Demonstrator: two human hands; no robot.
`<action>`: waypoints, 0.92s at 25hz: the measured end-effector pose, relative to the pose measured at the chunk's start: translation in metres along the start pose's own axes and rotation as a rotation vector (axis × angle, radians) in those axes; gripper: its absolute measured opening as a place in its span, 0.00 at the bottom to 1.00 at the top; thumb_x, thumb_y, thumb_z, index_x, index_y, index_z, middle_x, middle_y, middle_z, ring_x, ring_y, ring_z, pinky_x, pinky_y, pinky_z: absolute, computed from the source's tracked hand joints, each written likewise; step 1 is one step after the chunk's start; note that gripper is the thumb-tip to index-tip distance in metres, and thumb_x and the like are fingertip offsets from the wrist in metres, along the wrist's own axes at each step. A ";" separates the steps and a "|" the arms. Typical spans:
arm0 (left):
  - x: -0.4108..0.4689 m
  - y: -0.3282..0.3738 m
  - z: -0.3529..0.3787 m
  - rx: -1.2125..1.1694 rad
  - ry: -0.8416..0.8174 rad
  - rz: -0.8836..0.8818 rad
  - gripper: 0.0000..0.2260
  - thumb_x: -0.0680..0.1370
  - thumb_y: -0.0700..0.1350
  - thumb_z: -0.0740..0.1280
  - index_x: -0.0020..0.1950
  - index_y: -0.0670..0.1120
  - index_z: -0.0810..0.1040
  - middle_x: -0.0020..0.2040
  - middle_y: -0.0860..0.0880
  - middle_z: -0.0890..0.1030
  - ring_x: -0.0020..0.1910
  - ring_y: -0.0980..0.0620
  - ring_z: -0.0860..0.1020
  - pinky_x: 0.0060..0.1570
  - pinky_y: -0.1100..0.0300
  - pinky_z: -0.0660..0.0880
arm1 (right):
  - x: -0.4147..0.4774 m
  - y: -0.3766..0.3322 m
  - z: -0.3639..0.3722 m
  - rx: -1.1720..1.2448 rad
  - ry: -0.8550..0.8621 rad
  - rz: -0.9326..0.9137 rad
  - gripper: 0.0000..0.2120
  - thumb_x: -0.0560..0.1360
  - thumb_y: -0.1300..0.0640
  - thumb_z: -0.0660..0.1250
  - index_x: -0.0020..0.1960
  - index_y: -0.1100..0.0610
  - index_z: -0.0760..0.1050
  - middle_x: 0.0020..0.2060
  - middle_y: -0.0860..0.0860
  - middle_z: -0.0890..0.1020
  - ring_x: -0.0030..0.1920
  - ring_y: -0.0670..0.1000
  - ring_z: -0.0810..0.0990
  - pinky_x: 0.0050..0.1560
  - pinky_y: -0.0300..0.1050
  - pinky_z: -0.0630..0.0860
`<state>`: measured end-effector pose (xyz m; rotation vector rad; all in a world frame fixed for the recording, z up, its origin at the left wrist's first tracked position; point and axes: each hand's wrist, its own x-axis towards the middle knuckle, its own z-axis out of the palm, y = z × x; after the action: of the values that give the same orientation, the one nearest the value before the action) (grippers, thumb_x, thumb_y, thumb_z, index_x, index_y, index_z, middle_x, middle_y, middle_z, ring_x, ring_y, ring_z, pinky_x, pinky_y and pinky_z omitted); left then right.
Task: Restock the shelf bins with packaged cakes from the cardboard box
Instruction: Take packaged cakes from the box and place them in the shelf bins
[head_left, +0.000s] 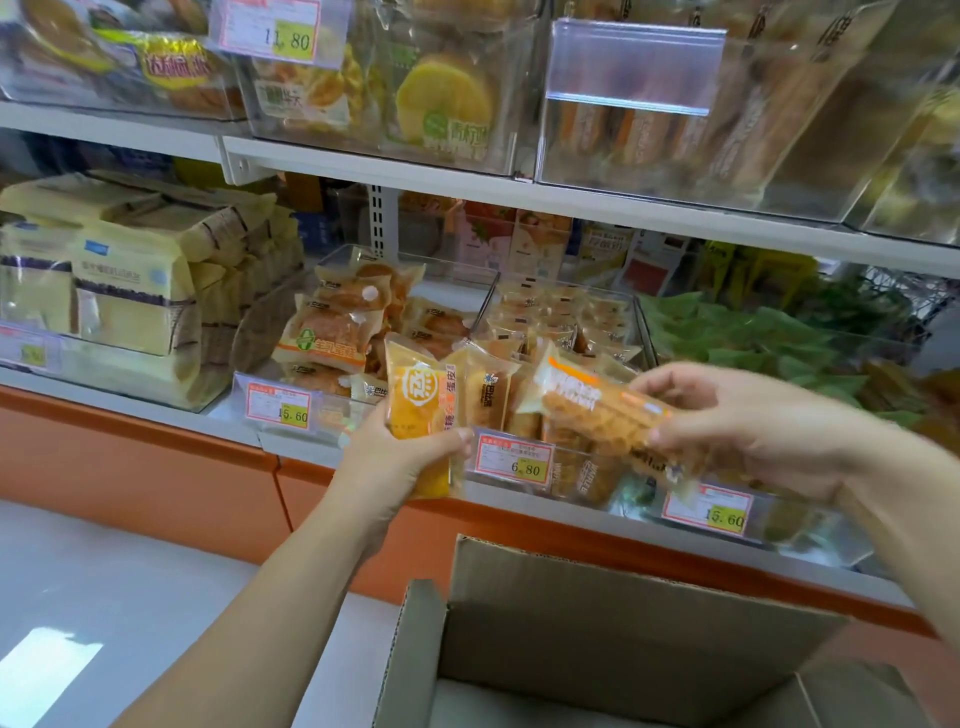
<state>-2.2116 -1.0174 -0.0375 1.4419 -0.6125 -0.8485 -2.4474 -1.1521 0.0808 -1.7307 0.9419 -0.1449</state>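
Note:
My left hand (397, 457) grips a yellow packaged cake (418, 400), held upright in front of the lower shelf. My right hand (748, 421) pinches an orange-and-white packaged cake (587, 405) by its right end, and the pack lies tilted above the middle clear bin (566, 322). That bin holds several small cake packs behind a 6.80 price tag (515, 459). The open cardboard box (597, 639) stands below the hands at the bottom, with its far flap raised; its contents are hidden.
A clear bin (358, 322) to the left holds round cake packs with a 15.60 tag. Green packs (753, 338) fill the bin on the right. Yellow bread bags (119, 291) stand at far left. An upper shelf (519, 192) carries more clear bins. The floor is at lower left.

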 end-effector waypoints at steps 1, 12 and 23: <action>0.004 0.004 0.000 0.005 0.014 0.041 0.30 0.60 0.50 0.80 0.60 0.50 0.77 0.50 0.48 0.85 0.51 0.47 0.84 0.53 0.47 0.80 | 0.001 -0.015 -0.001 -0.187 0.071 -0.042 0.20 0.69 0.64 0.73 0.57 0.49 0.76 0.51 0.52 0.82 0.40 0.47 0.83 0.35 0.40 0.77; 0.035 0.011 0.011 0.065 -0.008 0.119 0.30 0.61 0.54 0.80 0.61 0.54 0.76 0.53 0.51 0.84 0.53 0.50 0.82 0.55 0.47 0.80 | 0.063 -0.091 0.033 -1.210 0.151 -0.184 0.17 0.70 0.51 0.74 0.56 0.52 0.74 0.46 0.48 0.78 0.43 0.48 0.77 0.36 0.39 0.73; 0.035 0.008 0.003 0.053 -0.019 0.118 0.23 0.68 0.48 0.78 0.60 0.54 0.76 0.51 0.53 0.84 0.51 0.53 0.82 0.46 0.58 0.78 | 0.064 -0.016 0.044 -0.740 0.548 -0.519 0.15 0.72 0.48 0.73 0.57 0.49 0.79 0.51 0.42 0.80 0.52 0.43 0.76 0.56 0.38 0.71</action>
<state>-2.1925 -1.0474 -0.0338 1.4322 -0.7320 -0.7592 -2.3723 -1.1593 0.0547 -2.6888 0.9715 -0.7101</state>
